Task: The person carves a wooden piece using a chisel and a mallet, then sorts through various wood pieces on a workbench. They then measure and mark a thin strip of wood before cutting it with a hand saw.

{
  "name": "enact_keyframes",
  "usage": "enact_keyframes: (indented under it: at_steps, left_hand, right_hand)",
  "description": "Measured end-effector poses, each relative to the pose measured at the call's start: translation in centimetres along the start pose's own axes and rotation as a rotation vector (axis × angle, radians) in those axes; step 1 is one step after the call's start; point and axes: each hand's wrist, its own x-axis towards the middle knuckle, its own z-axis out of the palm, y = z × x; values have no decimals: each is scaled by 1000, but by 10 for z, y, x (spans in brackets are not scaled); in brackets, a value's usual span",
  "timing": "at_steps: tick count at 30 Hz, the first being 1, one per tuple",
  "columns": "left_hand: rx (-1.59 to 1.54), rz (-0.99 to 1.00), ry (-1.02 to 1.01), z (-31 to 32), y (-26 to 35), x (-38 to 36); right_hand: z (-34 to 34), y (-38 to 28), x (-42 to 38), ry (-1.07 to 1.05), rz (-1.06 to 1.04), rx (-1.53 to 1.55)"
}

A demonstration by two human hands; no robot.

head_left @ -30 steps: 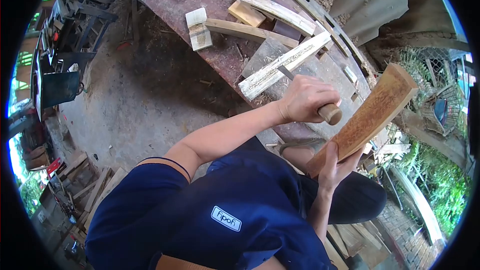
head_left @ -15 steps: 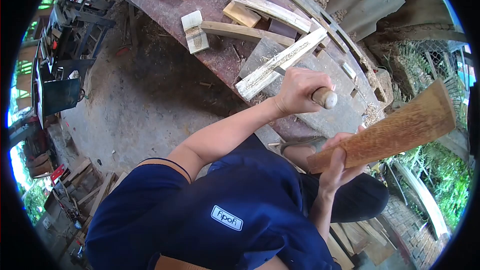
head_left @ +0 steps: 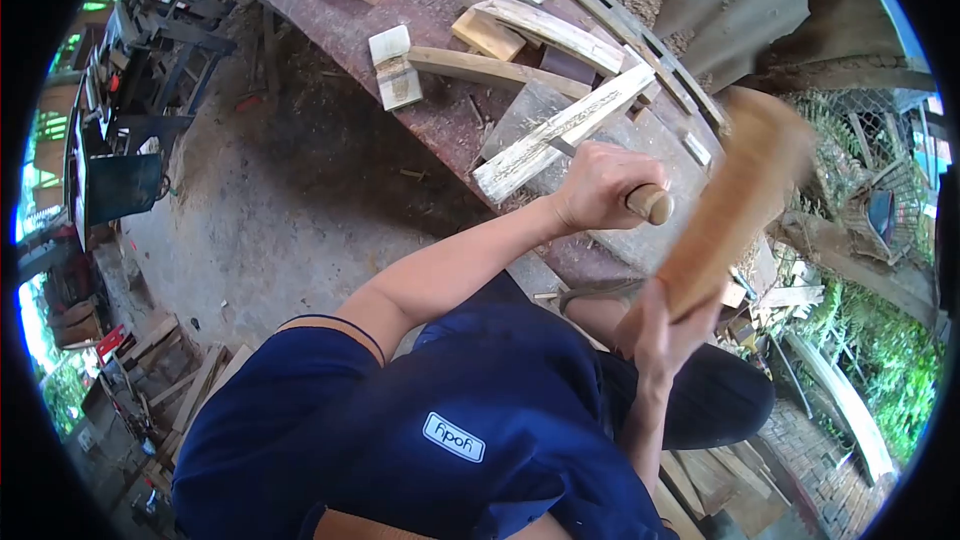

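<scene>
Mallet (head_left: 730, 200) swung nearer chisel (head_left: 640, 202); shirt label (head_left: 453, 437) "fipofi".

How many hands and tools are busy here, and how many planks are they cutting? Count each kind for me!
Hands: 2, left hand and right hand
Chisel: 1, gripped in the left hand
Wooden club: 1, blurred, gripped in the right hand
Pale plank under the chisel's blade: 1
Total: 5
</scene>
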Motion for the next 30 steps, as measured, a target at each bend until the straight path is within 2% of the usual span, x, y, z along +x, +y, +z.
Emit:
enact_keyframes:
  at_steps: [1, 2, 4, 5, 6, 8, 9, 10, 12, 14, 16, 21, 22, 24, 26, 29, 30]
  left_hand:
    - [-79, 4, -14, -3, -3, 1]
    - [-77, 1, -15, -4, -4, 0]
    - [-124, -77, 63, -5, -1, 6]
    - [-39, -67, 3, -11, 0, 7]
    - [-45, -58, 2, -11, -2, 9]
    - [-66, -121, -52, -15, -15, 10]
    - [-180, -146, -14, -21, -10, 20]
    - [-218, -186, -81, -26, -17, 21]
    - [-130, -143, -203, -39, -24, 26]
    - [-21, -15, -225, -48, -33, 32]
    - [-88, -128, -196, -52, -36, 37]
    - [-282, -258, 127, -60, -41, 46]
    - [-282, -255, 124, -63, -39, 45]
    - [-402, -408, 205, -67, -37, 46]
    - [-427, -388, 214, -68, -36, 45]
    - [-609, -527, 379, -69, -31, 45]
    - [-612, -529, 375, -69, -31, 44]
  right_hand:
    - [-3, -1, -8, 22, 146, 283]
    - [-1, 3, -7, -20, -57, 456]
    - [8, -5, -6, -27, -58, 42]
    - [6, -15, 3, -247, 52, -124]
    - [7, -8, 5, -241, -62, -132]
    - [4, -12, 7, -254, 19, -95]
    - [4, -10, 5, -257, 23, -97]
    - [7, -5, 5, -218, 47, -31]
    - [11, 2, 3, -183, 70, 43]
    - [10, 9, 2, -204, 115, 30]
    - [9, 14, 0, -214, 121, 43]
    - [5, 17, -5, -194, 125, 33]
    - [4, 16, -6, -197, 146, 45]
    - [3, 16, -6, -195, 165, 60]
    - [2, 17, -6, -191, 137, 32]
    - [2, 17, -7, -195, 144, 22]
    - [3, 16, -7, -191, 148, 21]
